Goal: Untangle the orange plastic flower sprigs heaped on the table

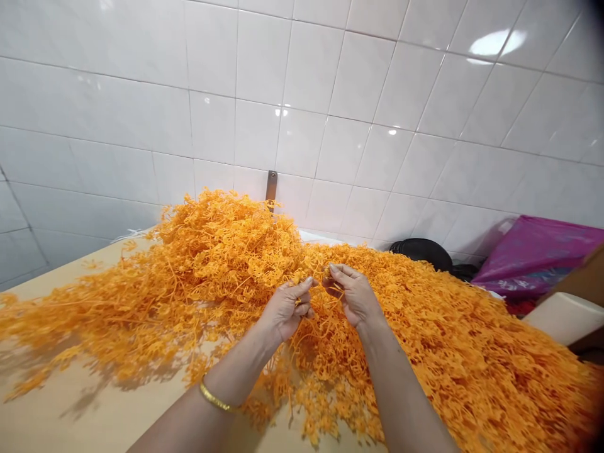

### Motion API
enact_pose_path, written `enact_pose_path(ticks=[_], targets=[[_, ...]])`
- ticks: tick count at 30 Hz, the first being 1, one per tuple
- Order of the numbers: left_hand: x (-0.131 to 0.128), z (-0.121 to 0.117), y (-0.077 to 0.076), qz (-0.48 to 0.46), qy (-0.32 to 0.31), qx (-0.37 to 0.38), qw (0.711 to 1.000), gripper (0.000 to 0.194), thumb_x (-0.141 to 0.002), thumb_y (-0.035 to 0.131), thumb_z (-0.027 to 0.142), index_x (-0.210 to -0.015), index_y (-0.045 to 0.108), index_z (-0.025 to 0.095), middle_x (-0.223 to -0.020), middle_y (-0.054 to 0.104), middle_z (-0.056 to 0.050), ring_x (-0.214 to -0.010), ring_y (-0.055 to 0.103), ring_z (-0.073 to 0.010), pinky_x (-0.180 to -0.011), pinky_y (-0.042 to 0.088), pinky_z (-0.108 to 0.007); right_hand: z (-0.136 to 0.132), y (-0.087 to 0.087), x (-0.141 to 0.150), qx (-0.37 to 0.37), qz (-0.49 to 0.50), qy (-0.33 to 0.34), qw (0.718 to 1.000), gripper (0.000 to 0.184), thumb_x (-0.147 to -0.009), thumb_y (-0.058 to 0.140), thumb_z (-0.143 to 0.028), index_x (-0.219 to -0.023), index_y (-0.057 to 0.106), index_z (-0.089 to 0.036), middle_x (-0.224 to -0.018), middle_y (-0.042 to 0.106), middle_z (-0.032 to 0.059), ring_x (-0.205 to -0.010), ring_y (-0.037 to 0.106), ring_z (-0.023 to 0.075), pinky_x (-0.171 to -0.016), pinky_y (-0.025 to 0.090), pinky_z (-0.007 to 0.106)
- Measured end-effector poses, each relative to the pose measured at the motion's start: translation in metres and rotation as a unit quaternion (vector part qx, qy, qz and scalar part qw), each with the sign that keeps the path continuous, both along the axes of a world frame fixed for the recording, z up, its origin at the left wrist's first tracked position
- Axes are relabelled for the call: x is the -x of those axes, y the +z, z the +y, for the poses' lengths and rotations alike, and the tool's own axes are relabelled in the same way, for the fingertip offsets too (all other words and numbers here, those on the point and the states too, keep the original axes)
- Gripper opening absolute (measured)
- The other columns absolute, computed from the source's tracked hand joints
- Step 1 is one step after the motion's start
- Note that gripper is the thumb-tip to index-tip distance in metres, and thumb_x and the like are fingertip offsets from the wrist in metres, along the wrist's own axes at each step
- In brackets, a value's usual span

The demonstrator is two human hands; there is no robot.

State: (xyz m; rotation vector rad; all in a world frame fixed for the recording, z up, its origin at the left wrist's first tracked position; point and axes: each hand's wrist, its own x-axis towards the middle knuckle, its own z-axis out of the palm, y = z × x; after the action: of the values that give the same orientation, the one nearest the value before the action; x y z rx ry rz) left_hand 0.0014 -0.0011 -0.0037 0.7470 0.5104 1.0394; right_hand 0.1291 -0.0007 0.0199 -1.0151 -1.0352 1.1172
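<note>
Orange artificial foliage sprigs (472, 340) lie in a wide heap across the table, with a taller mound (226, 239) at the left and back. Over the middle of the heap, my left hand (290, 305) pinches part of an orange sprig between thumb and fingers. Close beside it on the right, my right hand (349, 290) is also closed, its thumb and index fingertip together on a thin orange stem. Both hands nearly meet, and the exact ends they grip blend into the foliage behind. A gold bangle (214, 397) circles my left forearm.
The tan table (117, 415) shows at the front left. White wall tiles (302, 69) rise behind, with a dark metal strip (271, 185) against them. Black round discs (422, 251), a purple plastic bag (538, 258) and a white block-like object (566, 318) sit at the right.
</note>
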Motion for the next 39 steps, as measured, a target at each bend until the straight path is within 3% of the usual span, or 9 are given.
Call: enact_pose_path(ticks=[4,9,15,20,31,37,39], targets=[[-0.003,0.001,-0.005,0.004,0.030,0.013,0.999,0.017,-0.063,0.064,0.024,-0.072,0.056,0.011,-0.039,0.025,0.010,-0.033,0.022,-0.0007,-0.042,0.030,-0.018,0.001,-0.003,0.005,-0.017,-0.027,0.025,0.999,0.026,-0.054,0.068,-0.037,-0.062,0.056,-0.016,-0.052,0.048,-0.0051,-0.052,0.044,0.0077,-0.055,0.032,0.023],[-0.005,0.002,-0.008,0.030,0.052,0.004,0.998,0.012,-0.062,0.063,0.020,-0.067,0.057,0.011,-0.046,0.046,0.002,-0.039,0.037,-0.0039,-0.041,0.028,-0.018,0.005,-0.008,0.006,-0.065,-0.072,0.001,0.995,0.024,-0.058,0.065,-0.038,-0.058,0.055,-0.016,-0.054,0.044,-0.0044,-0.053,0.038,0.0078,-0.054,0.032,0.023],[-0.009,-0.003,-0.008,0.075,0.055,-0.029,0.995,0.018,-0.058,0.066,0.027,-0.060,0.054,0.014,-0.035,0.026,0.010,-0.033,0.020,-0.0022,-0.040,0.023,-0.020,0.009,-0.011,0.002,-0.040,-0.027,-0.066,0.997,0.027,-0.052,0.068,-0.038,-0.051,0.050,-0.017,-0.056,0.045,-0.0022,-0.053,0.039,0.0090,-0.051,0.035,0.023],[-0.012,-0.007,-0.004,0.075,0.069,-0.052,0.993,0.023,-0.054,0.068,0.029,-0.058,0.050,0.015,-0.033,0.025,0.011,-0.033,0.017,-0.0018,-0.040,0.021,-0.020,0.010,-0.010,0.004,0.005,0.067,-0.090,0.994,0.026,-0.044,0.070,-0.032,-0.052,0.051,-0.017,-0.059,0.049,-0.0026,-0.048,0.041,0.0068,-0.049,0.036,0.023],[-0.013,-0.011,0.001,0.067,0.095,-0.061,0.991,0.026,-0.054,0.067,0.032,-0.064,0.052,0.014,-0.034,0.029,0.011,-0.033,0.019,-0.0019,-0.041,0.022,-0.021,0.012,-0.012,0.011,-0.008,0.108,-0.105,0.989,0.017,-0.054,0.063,-0.026,-0.059,0.050,-0.018,-0.060,0.052,-0.0020,-0.046,0.045,0.0085,-0.051,0.040,0.028],[-0.007,-0.012,0.008,0.064,0.117,-0.078,0.988,0.024,-0.057,0.066,0.033,-0.061,0.052,0.014,-0.033,0.026,0.010,-0.033,0.019,-0.0025,-0.042,0.024,-0.021,0.009,0.002,-0.031,-0.005,0.151,-0.202,0.968,0.016,-0.064,0.052,-0.023,-0.056,0.038,-0.020,-0.044,0.037,-0.0072,-0.041,0.041,0.0077,-0.054,0.042,0.029],[-0.006,-0.012,0.008,0.068,0.116,-0.084,0.987,0.023,-0.057,0.066,0.032,-0.061,0.052,0.014,-0.033,0.027,0.010,-0.033,0.020,-0.0027,-0.043,0.025,-0.021,0.002,0.011,-0.047,-0.010,0.158,-0.234,0.959,0.011,-0.064,0.052,-0.022,-0.060,0.042,-0.020,-0.046,0.041,-0.0066,-0.043,0.043,0.0073,-0.055,0.042,0.027]])
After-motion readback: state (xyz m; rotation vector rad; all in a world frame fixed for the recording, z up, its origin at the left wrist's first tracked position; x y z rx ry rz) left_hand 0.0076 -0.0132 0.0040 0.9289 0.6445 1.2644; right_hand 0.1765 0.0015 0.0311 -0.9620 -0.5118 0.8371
